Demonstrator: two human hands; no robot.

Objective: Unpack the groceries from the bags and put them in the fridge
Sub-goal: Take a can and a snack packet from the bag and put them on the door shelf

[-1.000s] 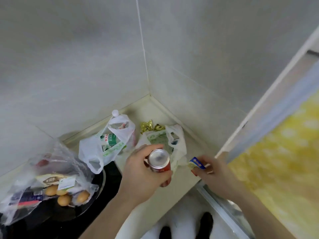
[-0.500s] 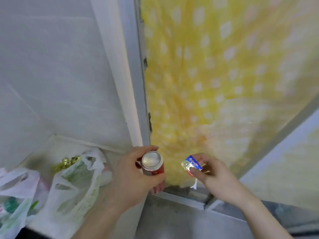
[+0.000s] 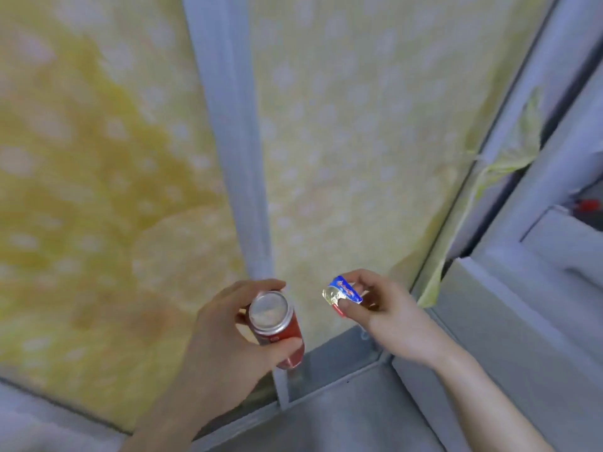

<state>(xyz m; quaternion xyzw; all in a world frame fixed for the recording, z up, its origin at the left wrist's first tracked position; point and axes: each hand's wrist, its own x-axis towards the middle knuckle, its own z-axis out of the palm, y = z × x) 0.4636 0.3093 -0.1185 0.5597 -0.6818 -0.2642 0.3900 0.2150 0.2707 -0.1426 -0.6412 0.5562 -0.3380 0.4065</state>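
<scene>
Two items in hand, as half a second ago; white grocery bags and tiled wall now gone from view, replaced by two yellow dotted panels (image 3: 352, 132) split by one grey frame bar (image 3: 235, 151). Left hand (image 3: 225, 347): wrapped round one red drinks can (image 3: 277, 324), upright, silver top up. Right hand (image 3: 385, 311): pinching one small blue foil-lidded cup (image 3: 342, 293), tilted, beside can, not touching.

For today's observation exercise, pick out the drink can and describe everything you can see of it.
The can is a red drink can with a silvery metal top, seemingly unopened, though the blur hides the tab. It is held roughly upright, top tilted toward the camera, in front of yellow spotted panels. The left hand grips it, fingers behind and thumb across its lower front. Nothing else touches it.
</scene>
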